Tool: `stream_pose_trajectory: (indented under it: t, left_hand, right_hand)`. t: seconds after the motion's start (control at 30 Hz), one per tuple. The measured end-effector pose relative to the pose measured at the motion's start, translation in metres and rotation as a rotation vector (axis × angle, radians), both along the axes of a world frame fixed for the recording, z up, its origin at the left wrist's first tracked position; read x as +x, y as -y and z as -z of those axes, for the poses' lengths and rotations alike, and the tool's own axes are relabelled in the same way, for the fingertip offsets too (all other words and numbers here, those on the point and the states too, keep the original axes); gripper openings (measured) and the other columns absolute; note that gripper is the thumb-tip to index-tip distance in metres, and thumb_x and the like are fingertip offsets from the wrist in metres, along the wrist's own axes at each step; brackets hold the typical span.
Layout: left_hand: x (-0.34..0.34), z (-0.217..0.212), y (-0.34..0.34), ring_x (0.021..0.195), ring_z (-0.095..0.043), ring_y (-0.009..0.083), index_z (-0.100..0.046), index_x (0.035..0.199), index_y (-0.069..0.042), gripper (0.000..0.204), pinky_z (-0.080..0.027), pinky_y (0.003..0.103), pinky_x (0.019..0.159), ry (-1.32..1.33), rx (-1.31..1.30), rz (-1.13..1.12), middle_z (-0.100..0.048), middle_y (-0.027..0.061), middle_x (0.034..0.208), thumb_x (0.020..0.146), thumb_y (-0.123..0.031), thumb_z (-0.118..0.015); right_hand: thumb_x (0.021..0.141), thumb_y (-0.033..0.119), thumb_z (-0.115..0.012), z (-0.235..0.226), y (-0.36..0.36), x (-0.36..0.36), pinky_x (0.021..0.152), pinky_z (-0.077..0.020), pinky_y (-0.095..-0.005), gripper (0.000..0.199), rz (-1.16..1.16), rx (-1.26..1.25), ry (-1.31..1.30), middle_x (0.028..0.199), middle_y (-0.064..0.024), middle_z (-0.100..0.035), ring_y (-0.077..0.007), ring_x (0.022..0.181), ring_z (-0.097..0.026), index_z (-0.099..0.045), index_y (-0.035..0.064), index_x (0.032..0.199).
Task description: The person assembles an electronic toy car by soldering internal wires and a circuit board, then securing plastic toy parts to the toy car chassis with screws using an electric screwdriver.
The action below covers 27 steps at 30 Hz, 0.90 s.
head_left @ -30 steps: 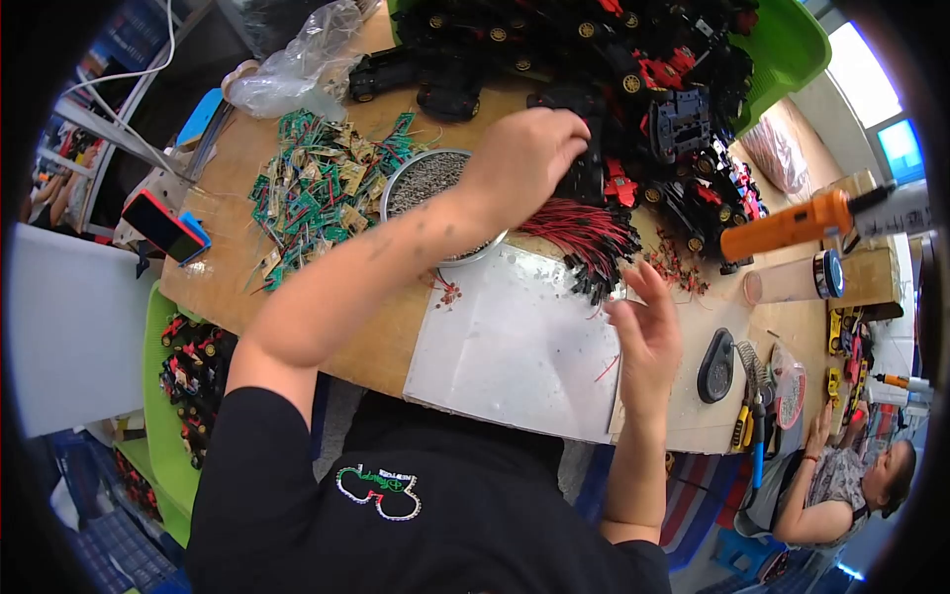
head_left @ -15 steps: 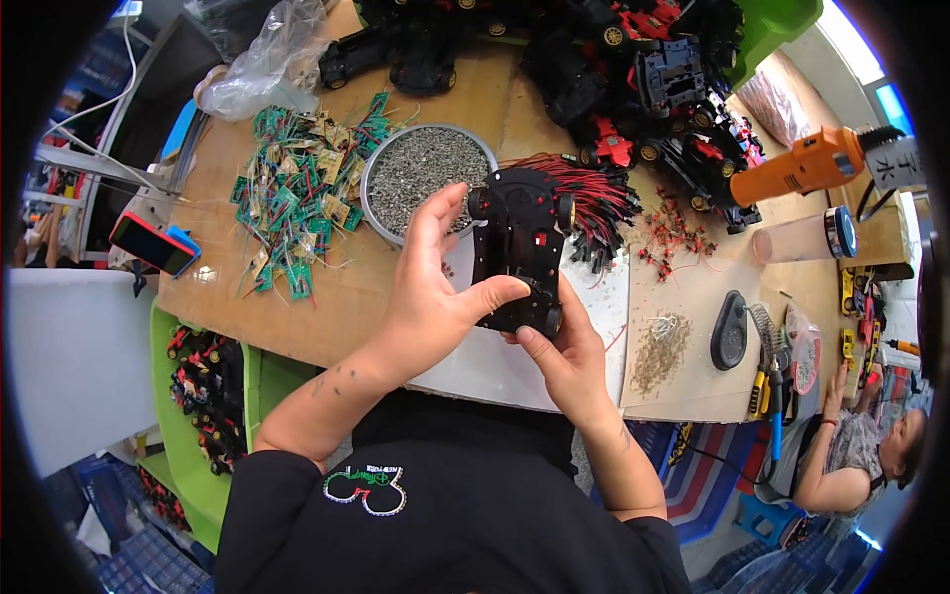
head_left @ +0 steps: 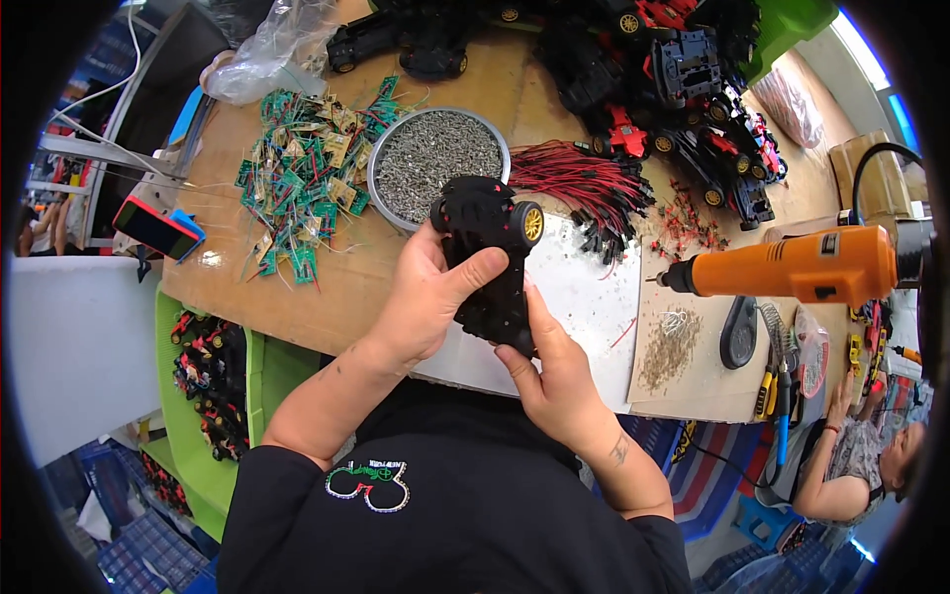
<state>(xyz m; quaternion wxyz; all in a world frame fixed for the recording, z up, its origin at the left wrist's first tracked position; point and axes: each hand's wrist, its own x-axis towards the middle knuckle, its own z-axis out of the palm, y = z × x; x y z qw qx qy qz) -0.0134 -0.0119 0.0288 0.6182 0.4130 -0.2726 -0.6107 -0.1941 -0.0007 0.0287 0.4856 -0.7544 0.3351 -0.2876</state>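
Note:
A black toy car chassis [head_left: 487,272] with a gold-spoked wheel is held up over the near edge of the bench. My left hand [head_left: 427,292] wraps its left side, thumb lying across the black surface. Lower on the right, my right hand [head_left: 554,381] grips the chassis's near end between thumb and fingers. Just beyond it stands a round bowl of small metal screws [head_left: 440,158]. To the right of the bowl lies a bundle of red and black wires [head_left: 584,183]. A white sheet [head_left: 584,317] lies beneath the hands.
Green circuit boards [head_left: 307,178] are heaped at the left. Several toy cars [head_left: 683,74] pile up at the back right. An orange electric screwdriver [head_left: 792,265] hangs at the right, near a soldering iron [head_left: 782,406]. A green bin [head_left: 183,436] holds car parts. Another person [head_left: 856,460] sits at far right.
The chassis has tilted and turned in my hands, bringing a gold wheel into view, and shifted slightly left. The orange screwdriver has swung down and left, now lying level.

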Motion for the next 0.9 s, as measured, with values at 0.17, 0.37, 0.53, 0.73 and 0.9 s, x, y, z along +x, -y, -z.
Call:
stream_pose_trajectory:
  t: [0.17,0.37,0.53,0.73,0.9]
  left_hand:
    - [0.008,0.001,-0.005,0.101,-0.063,0.0133,-0.053,0.126,-0.001,0.045,-0.052,0.030,0.090,-0.021,0.038,-0.041,-0.065,0.0058,0.114,0.087,-0.010,-0.075]
    - [0.032,0.007,-0.025,0.105,-0.062,0.0153,-0.053,0.125,0.000,0.042,-0.051,0.032,0.095,0.156,0.051,-0.047,-0.064,0.0082,0.118,0.088,-0.005,-0.073]
    - [0.025,0.012,-0.035,0.106,-0.062,0.0153,-0.052,0.128,0.002,0.045,-0.051,0.032,0.096,0.096,0.145,0.063,-0.063,0.0088,0.120,0.088,-0.002,-0.071]
    - [0.029,0.012,-0.045,0.104,-0.064,0.0164,-0.046,0.132,0.002,0.046,-0.055,0.032,0.090,0.218,0.186,0.143,-0.061,0.0113,0.120,0.091,-0.004,-0.066]
    - [0.036,0.013,-0.049,0.107,-0.062,0.0157,-0.043,0.133,0.003,0.044,-0.053,0.032,0.092,0.254,0.176,0.192,-0.059,0.0120,0.123,0.095,-0.007,-0.062]
  right_hand:
    - [0.088,0.004,-0.067,-0.003,0.003,0.009,0.088,-0.0502,-0.0407,0.077,-0.039,-0.034,-0.004,0.120,-0.0247,-0.059,-0.0391,0.102,-0.062,-0.026,0.0047,0.153]
    - [0.085,0.012,-0.073,0.000,0.068,-0.011,0.073,-0.0527,-0.0335,0.025,0.190,-0.071,-0.185,0.095,-0.0122,-0.069,-0.0280,0.083,-0.066,-0.070,0.0050,0.108]
    - [0.082,0.011,-0.072,0.017,0.118,0.001,0.068,-0.0500,-0.0386,0.010,0.437,-0.748,-0.507,0.080,-0.0099,-0.063,-0.0283,0.076,-0.061,-0.065,0.0047,0.082]
    - [0.081,0.008,-0.068,0.026,0.124,-0.001,0.069,-0.0499,-0.0411,0.006,0.399,-0.844,-0.569,0.082,-0.0126,-0.062,-0.0320,0.079,-0.059,-0.062,0.0052,0.082]
    - [0.086,0.006,-0.064,0.012,0.080,-0.028,0.069,-0.0496,-0.0437,0.005,0.384,-0.449,-0.630,0.085,-0.0163,-0.064,-0.0352,0.078,-0.061,-0.062,0.0034,0.090]
